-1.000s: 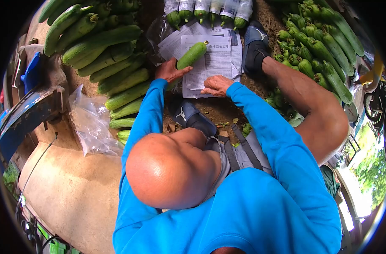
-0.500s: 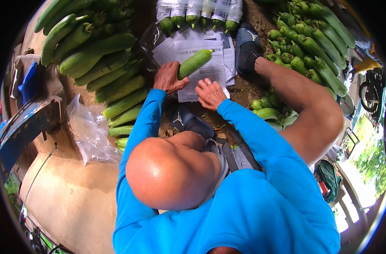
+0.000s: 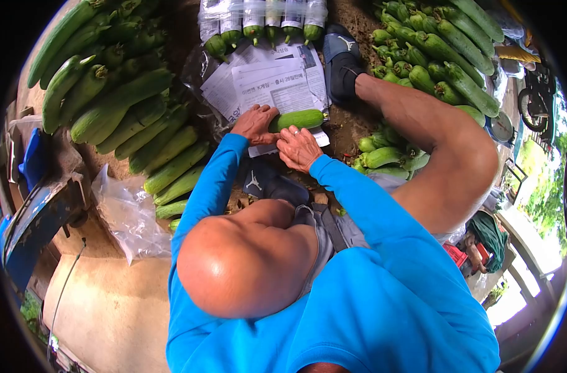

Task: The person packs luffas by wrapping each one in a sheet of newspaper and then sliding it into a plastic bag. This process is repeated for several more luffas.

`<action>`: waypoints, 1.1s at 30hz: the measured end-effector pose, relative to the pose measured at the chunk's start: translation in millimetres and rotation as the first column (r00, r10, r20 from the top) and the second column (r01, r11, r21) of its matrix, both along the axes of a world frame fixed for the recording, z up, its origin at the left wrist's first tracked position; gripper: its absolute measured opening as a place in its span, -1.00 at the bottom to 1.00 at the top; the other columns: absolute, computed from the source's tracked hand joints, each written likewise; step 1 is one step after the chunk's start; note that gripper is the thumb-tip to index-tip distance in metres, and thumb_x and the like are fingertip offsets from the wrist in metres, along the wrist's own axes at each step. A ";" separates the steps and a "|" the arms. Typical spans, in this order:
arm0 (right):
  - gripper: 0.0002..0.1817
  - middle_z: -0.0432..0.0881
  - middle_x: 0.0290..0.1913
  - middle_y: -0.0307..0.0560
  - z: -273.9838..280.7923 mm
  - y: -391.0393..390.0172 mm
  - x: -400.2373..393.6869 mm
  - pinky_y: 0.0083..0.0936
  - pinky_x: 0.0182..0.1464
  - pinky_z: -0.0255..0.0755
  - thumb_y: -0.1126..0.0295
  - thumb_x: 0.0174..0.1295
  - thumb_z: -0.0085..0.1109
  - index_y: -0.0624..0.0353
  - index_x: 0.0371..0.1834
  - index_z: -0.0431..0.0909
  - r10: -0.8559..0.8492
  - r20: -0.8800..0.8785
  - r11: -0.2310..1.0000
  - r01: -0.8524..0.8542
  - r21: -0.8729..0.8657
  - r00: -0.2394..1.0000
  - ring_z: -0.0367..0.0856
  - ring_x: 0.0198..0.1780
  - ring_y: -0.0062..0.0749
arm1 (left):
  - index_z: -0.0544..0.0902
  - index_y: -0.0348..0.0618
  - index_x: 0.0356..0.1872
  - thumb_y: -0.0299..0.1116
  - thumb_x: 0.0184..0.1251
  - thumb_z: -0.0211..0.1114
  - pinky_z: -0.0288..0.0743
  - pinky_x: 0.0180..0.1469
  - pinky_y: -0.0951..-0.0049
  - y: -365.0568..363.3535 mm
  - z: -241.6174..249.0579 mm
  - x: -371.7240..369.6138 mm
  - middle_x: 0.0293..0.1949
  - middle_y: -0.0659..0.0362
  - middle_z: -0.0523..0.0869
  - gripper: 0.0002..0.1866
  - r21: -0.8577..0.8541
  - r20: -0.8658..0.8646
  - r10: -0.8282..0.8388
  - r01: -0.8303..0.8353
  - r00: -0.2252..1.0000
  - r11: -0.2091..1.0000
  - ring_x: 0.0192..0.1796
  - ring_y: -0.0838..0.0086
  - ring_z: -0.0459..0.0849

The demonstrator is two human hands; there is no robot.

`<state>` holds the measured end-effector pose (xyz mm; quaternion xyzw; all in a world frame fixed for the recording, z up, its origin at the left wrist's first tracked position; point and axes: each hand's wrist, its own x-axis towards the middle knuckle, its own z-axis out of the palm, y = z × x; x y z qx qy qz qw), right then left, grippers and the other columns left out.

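A green gourd lies sideways near the lower edge of a stack of printed paper sheets. My left hand is closed on its left end and the paper edge. Just below the gourd, my right hand, with a ring on one finger, has its curled fingers on the paper's near edge, which looks lifted against the gourd. The fingertips of both hands nearly meet.
Long green gourds lie in rows at the left, and more at the right. Paper-wrapped gourds under clear film stand beyond the sheets. A clear plastic bag lies at left. My sandaled foot is beside the papers.
The gourd has turned from slanted to nearly level and come down onto the lower part of the sheets. My right hand has moved in toward my left hand and taken hold of the paper edge.
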<state>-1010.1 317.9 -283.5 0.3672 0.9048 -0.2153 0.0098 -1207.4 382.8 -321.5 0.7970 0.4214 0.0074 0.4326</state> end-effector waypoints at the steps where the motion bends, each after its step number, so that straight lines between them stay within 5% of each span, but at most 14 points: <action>1: -0.80 0.45 -0.11 -0.08 -0.7 -0.3 0.4 -0.23 -0.13 0.31 0.23 0.11 0.24 0.03 -0.27 0.51 -0.019 -0.025 1.000 0.019 0.001 1.000 0.44 -0.01 -0.17 | 0.52 -0.22 0.05 0.04 -0.01 0.34 0.43 0.11 0.06 0.1 -2.1 1.5 -0.06 -0.13 0.60 -0.34 -0.002 0.033 0.002 -0.002 0.999 1.000 0.01 -0.07 0.53; 8: -0.80 0.46 -0.07 -0.08 2.7 3.9 -0.9 -0.21 -0.06 0.29 0.24 0.09 0.26 0.02 -0.29 0.51 -0.081 -0.150 0.996 0.086 0.028 0.985 0.44 0.03 -0.17 | 0.49 -0.21 0.16 0.01 0.05 0.33 0.40 0.15 0.09 -3.6 -7.7 -4.6 -0.04 -0.12 0.57 -0.32 -0.006 0.014 -0.057 0.057 0.998 0.998 0.04 -0.06 0.51; 14: -0.82 0.46 -0.06 -0.06 -2.0 11.7 -4.2 -0.14 -0.05 0.30 0.32 0.12 0.18 0.09 -0.24 0.51 -0.192 -0.179 0.981 0.181 -0.076 0.965 0.43 0.01 -0.10 | 0.58 -0.19 0.11 -0.03 0.25 0.23 0.41 0.13 0.09 -15.4 9.8 -12.0 0.01 -0.08 0.59 -0.48 -0.106 0.165 0.180 -0.164 0.970 0.981 0.12 -0.01 0.50; 16: -0.83 0.48 -0.09 -0.07 -2.9 19.5 -6.8 -0.17 -0.08 0.30 0.32 0.10 0.19 0.08 -0.27 0.52 -0.208 -0.172 0.978 0.203 -0.048 0.963 0.46 0.00 -0.12 | 0.57 -0.18 0.09 -0.14 0.37 0.17 0.36 0.19 0.13 -24.1 14.7 -13.0 0.01 -0.08 0.56 -0.60 -0.019 0.208 0.408 -0.414 0.889 0.910 0.12 0.00 0.48; 26: -0.80 0.48 -0.16 0.06 -20.0 54.0 -6.5 0.02 -0.03 0.39 0.24 0.30 0.10 0.13 -0.19 0.49 -0.194 -0.263 0.976 0.159 -0.148 0.945 0.49 -0.08 0.09 | 0.62 -0.20 -0.18 -0.26 0.34 0.23 0.37 0.08 0.13 -36.3 25.8 -25.2 -0.08 0.01 0.59 -0.79 0.152 0.200 0.355 -0.387 0.913 0.910 -0.01 0.06 0.50; 28: -0.73 0.56 0.01 0.03 -10.9 63.0 -1.6 0.04 0.09 0.44 0.19 0.26 0.14 0.08 -0.09 0.58 -0.196 -0.131 0.928 0.141 -0.344 0.972 0.52 0.07 0.12 | 0.60 -0.22 -0.19 -0.31 0.35 0.21 0.38 0.06 0.15 -31.3 26.8 -26.8 -0.11 0.01 0.58 -0.81 0.055 0.187 0.358 -0.373 0.915 0.926 -0.04 0.07 0.50; 33: -0.67 0.65 -0.05 0.06 0.7 91.2 6.8 -0.04 0.07 0.48 0.13 0.26 0.11 0.06 -0.05 0.64 -0.162 0.082 0.794 0.179 -0.581 0.983 0.59 0.02 0.07 | 0.55 -0.25 -0.17 -0.29 0.37 0.19 0.36 0.11 0.13 -24.5 31.2 -29.8 -0.13 -0.02 0.55 -0.79 -0.050 0.124 0.339 -0.336 0.932 0.941 0.02 0.04 0.48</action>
